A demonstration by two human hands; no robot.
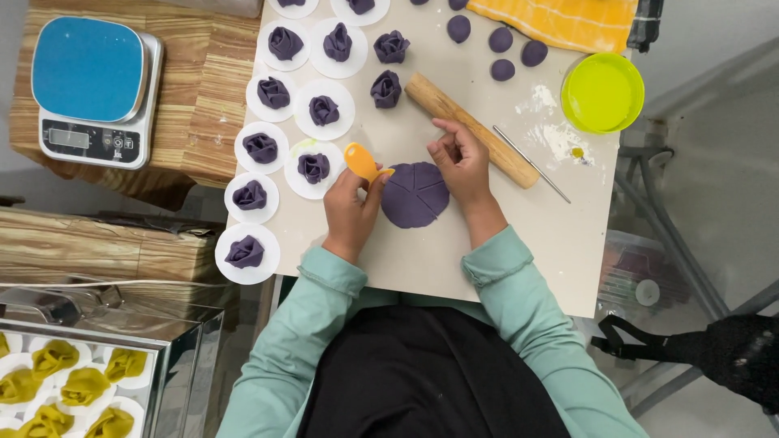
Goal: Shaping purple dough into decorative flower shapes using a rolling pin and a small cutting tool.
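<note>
1. A pale work board (519,243) was set over a wooden table, with a digital scale (96,88) at the far left and a steel tray of yellow dough flowers (73,381) at the lower left.
2. A flattened purple dough disc (415,195) lay on the board between the two hands, scored into wedges (the cuts ran toward the centre).
3. The left hand (350,212) was closed around an orange plastic cutter (363,162), its edge touching the disc's left rim.
4. The right hand (462,162) was curled, fingertips resting at the disc's upper right edge; nothing was seen gripped in it.
5. A wooden rolling pin (471,130) lay just beyond the right hand, a thin metal skewer (531,164) beside it.
6. Finished purple dough roses (313,167) sat on white paper rounds along the left; small purple dough balls (501,39) and a green bowl (602,92) stood at the far right.
7. Handling was judged as follows: the disc looked soft, thin and easily torn or stretched; it would best be lifted at a wedge's outer edge, gently.
</note>
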